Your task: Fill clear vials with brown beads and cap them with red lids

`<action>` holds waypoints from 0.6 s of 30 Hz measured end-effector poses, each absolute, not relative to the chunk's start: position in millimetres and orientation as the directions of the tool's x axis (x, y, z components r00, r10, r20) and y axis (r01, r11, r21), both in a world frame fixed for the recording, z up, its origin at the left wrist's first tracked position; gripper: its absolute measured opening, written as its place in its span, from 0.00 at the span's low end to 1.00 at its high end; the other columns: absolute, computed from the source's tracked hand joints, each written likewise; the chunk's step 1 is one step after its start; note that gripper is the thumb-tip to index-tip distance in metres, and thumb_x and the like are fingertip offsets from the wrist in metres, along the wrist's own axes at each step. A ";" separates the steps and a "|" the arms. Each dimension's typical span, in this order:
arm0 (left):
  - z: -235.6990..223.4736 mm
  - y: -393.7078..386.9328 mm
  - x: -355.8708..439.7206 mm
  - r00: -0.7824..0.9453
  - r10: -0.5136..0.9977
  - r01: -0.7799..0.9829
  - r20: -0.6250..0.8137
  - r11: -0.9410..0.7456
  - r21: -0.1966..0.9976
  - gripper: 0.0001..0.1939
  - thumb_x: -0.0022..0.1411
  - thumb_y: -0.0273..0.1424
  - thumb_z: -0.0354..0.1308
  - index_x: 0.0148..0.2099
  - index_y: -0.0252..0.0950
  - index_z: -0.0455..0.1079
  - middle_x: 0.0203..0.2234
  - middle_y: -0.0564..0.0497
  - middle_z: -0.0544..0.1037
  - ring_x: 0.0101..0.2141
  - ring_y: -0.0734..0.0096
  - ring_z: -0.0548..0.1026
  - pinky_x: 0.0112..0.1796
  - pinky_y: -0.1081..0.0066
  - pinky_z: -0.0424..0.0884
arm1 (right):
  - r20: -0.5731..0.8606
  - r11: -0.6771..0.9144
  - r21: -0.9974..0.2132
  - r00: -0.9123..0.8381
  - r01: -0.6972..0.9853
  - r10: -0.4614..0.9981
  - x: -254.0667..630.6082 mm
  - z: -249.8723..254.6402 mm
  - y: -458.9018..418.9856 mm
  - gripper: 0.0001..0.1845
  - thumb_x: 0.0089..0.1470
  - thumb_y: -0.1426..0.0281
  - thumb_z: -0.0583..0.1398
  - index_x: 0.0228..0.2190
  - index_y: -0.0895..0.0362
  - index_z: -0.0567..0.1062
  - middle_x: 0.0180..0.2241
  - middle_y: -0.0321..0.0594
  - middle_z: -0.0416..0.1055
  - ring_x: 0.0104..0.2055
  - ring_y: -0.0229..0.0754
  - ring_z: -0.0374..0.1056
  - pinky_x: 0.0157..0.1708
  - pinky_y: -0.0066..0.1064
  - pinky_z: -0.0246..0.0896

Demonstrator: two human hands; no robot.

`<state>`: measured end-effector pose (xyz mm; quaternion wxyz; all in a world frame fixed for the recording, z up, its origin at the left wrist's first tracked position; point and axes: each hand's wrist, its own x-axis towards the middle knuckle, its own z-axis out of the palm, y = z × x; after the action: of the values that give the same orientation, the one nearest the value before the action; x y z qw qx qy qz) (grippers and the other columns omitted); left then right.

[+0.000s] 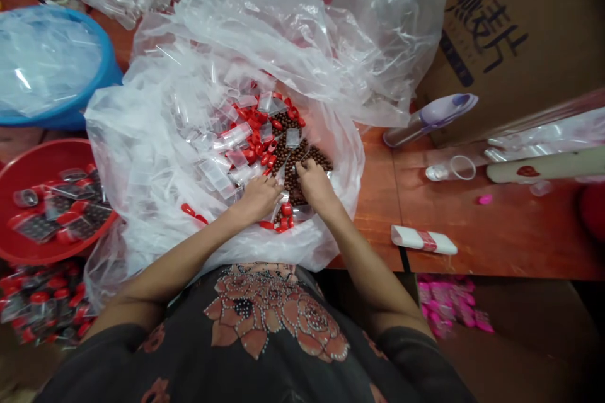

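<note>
A white plastic bag (146, 170) lies opened out on the table, holding small clear plastic containers (215, 177), red caps (258, 126) and many small brown balls (321, 157). My left hand (259, 199) is over the near side of this heap, fingers curled beside a clear piece; what they hold is hidden. Among the brown balls, my right hand (316, 181) has its thumb and fingertips closed together, and anything between them is too small to make out. Several red caps (285, 217) lie just below and between both hands.
At left, a red basin (14, 167) holds filled, red-capped containers, with more filled containers (42, 308) below it. A blue basin (111, 63) of clear plastic stands behind. Rightward are a cardboard box (543, 31), a clear tube (401, 133) and a white packet (411, 238).
</note>
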<state>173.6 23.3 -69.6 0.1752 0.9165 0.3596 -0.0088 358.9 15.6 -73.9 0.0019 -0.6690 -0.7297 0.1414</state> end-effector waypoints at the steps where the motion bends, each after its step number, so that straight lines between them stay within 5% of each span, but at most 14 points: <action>1: -71.1 24.2 172.9 0.739 0.661 0.660 -0.134 -0.668 0.343 0.15 0.70 0.29 0.50 0.49 0.30 0.77 0.43 0.37 0.79 0.46 0.48 0.74 0.46 0.55 0.67 | -0.173 0.070 -0.263 -0.119 0.962 0.978 358.7 -78.2 17.6 0.25 0.59 0.78 0.53 0.58 0.63 0.69 0.51 0.56 0.66 0.49 0.52 0.65 0.51 0.40 0.63; 6: -74.6 30.5 164.7 0.701 0.712 0.593 -0.037 -0.553 0.585 0.13 0.66 0.27 0.54 0.49 0.34 0.76 0.44 0.40 0.80 0.46 0.54 0.76 0.50 0.55 0.68 | -0.085 -0.024 -0.651 -0.041 0.759 0.996 360.4 -98.0 18.0 0.23 0.54 0.72 0.62 0.52 0.56 0.73 0.48 0.45 0.67 0.49 0.47 0.67 0.54 0.40 0.63; 10: -68.7 29.3 162.8 0.540 0.841 0.512 0.038 -0.364 0.778 0.17 0.67 0.30 0.53 0.55 0.36 0.74 0.48 0.42 0.79 0.48 0.57 0.77 0.51 0.56 0.70 | -0.112 -0.138 -0.921 0.092 0.363 0.989 356.4 -101.6 9.0 0.25 0.48 0.66 0.66 0.49 0.53 0.73 0.46 0.40 0.69 0.44 0.43 0.69 0.46 0.39 0.69; 14: -68.9 24.1 169.9 0.438 0.898 0.239 -0.048 -0.065 0.969 0.25 0.65 0.37 0.58 0.62 0.36 0.68 0.51 0.42 0.78 0.48 0.57 0.78 0.50 0.58 0.72 | -0.149 -0.155 -0.987 0.116 0.039 0.982 339.9 -92.5 -2.3 0.28 0.47 0.61 0.68 0.50 0.51 0.71 0.42 0.37 0.71 0.37 0.39 0.68 0.42 0.35 0.70; 18: -70.9 26.1 171.7 0.426 0.902 -0.039 -0.069 0.095 0.995 0.26 0.61 0.40 0.64 0.58 0.34 0.72 0.50 0.41 0.79 0.50 0.55 0.77 0.53 0.57 0.71 | -0.125 -0.117 -0.989 0.089 -0.096 0.988 324.6 -82.5 -11.5 0.31 0.46 0.60 0.69 0.52 0.48 0.70 0.46 0.39 0.69 0.38 0.39 0.69 0.43 0.36 0.71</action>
<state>171.7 26.1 -70.9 0.6318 0.5603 0.3850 0.3723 324.6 -11.5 -82.5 0.5141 -0.5296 -0.4213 0.5271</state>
